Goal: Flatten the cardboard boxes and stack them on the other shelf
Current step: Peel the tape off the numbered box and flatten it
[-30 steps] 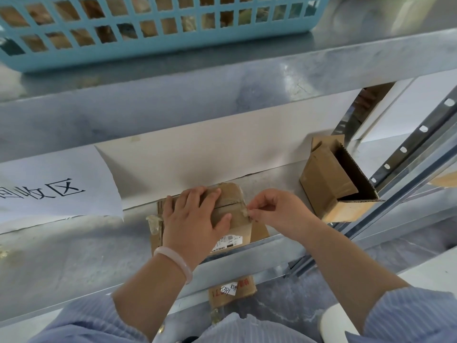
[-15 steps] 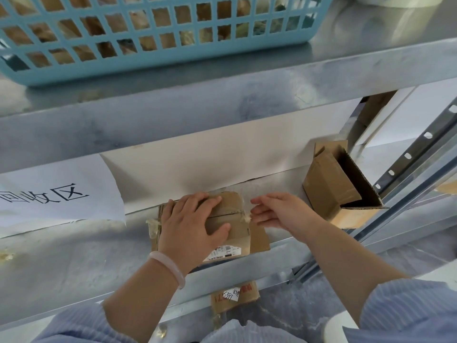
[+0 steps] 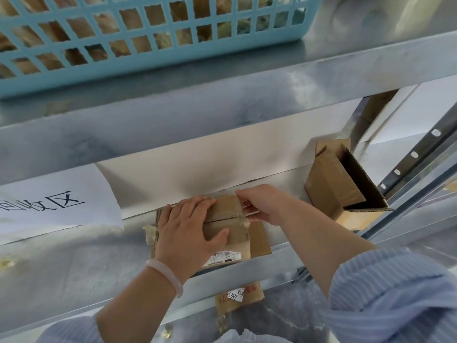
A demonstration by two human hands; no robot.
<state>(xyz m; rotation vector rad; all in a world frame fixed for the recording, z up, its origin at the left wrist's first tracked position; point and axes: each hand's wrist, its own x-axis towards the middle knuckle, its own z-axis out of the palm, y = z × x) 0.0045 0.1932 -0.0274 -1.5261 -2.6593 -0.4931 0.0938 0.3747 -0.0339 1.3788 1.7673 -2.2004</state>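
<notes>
Galvanised metal shelving filled the view, with a white wall behind it. On the upper shelf [image 3: 222, 102] stood a blue lattice basket [image 3: 148, 58], and a paper sign [image 3: 57, 206] with black characters hung from its front lip at the left. The flattened cardboard [image 3: 230, 226] lay flat near the front edge of the lower shelf [image 3: 74, 268]. Its taped seam [image 3: 243, 217] ran side to side along the shelf, and its shipping label [image 3: 222, 257] faced the person. The left hand [image 3: 188, 229], a pale bracelet [image 3: 165, 273] on its wrist, lay spread on top with straight fingers pressing down. The right hand [image 3: 264, 201] had its fingers curled at the right end of the top piece, pinching that edge by the tape. To the right, well apart, an open box [image 3: 331, 184] lay on its side, mouth turned toward the perforated upright [image 3: 415, 154]. Below the shelf edge showed another cardboard piece [image 3: 238, 297] with a white handwritten tag.
</notes>
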